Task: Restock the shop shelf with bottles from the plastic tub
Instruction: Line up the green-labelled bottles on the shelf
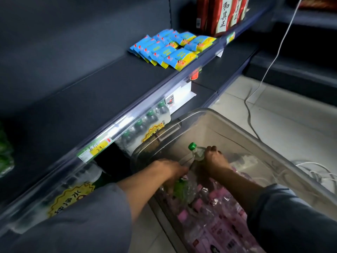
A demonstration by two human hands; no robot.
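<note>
A clear plastic tub [259, 136] stands on the floor in front of the shelf, its near half filled with several clear bottles with pink labels [215, 216]. My right hand [216, 162] is inside the tub, closed around a clear bottle with a green cap [196, 151], cap pointing up and left. My left hand [171, 170] also reaches into the tub and grips a second green-capped bottle [184, 189] lying among the pink ones. Green-capped water bottles [145, 121] stand in a row on the lower shelf, behind the price rail.
The dark upper shelf [91, 92] carries blue and yellow packets [173, 48] and red cartons [222, 13] at its far end. A price rail [102, 145] runs along its front edge. A white cable [269, 66] trails over the tiled floor on the right.
</note>
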